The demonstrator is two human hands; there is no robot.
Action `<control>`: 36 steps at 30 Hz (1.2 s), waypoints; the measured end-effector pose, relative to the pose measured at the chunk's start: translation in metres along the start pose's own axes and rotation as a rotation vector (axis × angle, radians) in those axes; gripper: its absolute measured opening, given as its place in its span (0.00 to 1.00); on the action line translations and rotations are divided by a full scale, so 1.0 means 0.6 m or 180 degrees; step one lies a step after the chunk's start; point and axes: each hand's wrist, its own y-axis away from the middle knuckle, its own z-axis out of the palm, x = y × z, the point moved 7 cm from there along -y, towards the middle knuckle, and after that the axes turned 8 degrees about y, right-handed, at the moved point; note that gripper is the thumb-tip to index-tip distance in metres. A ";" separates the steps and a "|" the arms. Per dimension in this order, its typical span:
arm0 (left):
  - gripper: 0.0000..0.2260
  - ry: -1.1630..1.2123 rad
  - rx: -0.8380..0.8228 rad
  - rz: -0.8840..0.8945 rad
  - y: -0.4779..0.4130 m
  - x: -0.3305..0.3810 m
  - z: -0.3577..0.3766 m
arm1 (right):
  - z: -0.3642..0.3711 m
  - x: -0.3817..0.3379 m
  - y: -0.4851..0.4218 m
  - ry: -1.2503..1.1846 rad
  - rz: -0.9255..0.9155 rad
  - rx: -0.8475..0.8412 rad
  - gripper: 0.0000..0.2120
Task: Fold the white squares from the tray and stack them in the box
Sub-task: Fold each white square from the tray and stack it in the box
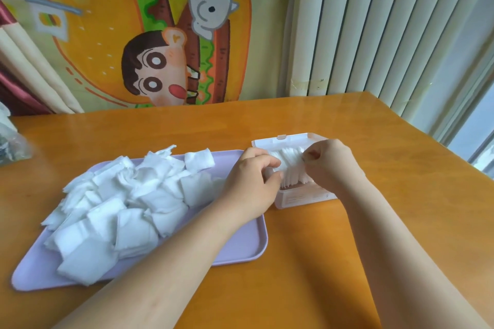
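Both hands are at the little pink box (299, 196), which sits on the orange wooden bench (347, 235) just past the right end of the tray. The box is open, and its lid (283, 139) stands up at the far side, toward 12 o'clock. A row of folded white squares (291, 165) stands on edge inside the box, packed close together.

The left hand (254, 181) comes in from 7 o'clock. Its fingers (270, 172) are curled in and press on the left end of the row of folded squares. The right hand (331, 165) comes in from 5 o'clock. Its fingers (311, 155) are pinched shut at the top right of the row, touching the white squares there. I cannot tell if it pinches one square or only pushes on them.

The purple tray (240, 248) lies to the left of the box, toward 9 o'clock from the hands. A big loose pile of white squares (125, 200) covers most of it, and some hang over its left edge. The near right part of the tray is bare.

At the far left edge of the bench there is a clear plastic bag (12, 147). Behind the bench hangs a cartoon cloth (149, 40) with a burger and a cat on it. White blinds (374, 24) hang at 1 o'clock.
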 end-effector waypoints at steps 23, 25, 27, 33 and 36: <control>0.15 -0.1349 -0.0175 -0.0401 0.056 -0.094 -0.164 | 0.187 -0.185 0.141 0.0773 -0.1952 -0.0963 0.23; 0.18 -0.1270 -0.0291 -0.0435 0.062 -0.097 -0.166 | 0.183 -0.183 0.139 0.0772 -0.1903 -0.0883 0.19; 0.22 -0.1093 -0.0383 -0.0425 0.066 -0.100 -0.169 | 0.170 -0.183 0.132 0.0751 -0.1800 -0.0758 0.12; 0.29 -0.0877 -0.0528 -0.0675 0.071 -0.115 -0.180 | 0.159 -0.179 0.126 0.1119 -0.1740 -0.0542 0.03; 0.27 -0.0855 -0.0504 -0.0707 0.071 -0.110 -0.181 | 0.165 -0.175 0.124 0.0815 -0.1638 -0.0690 0.19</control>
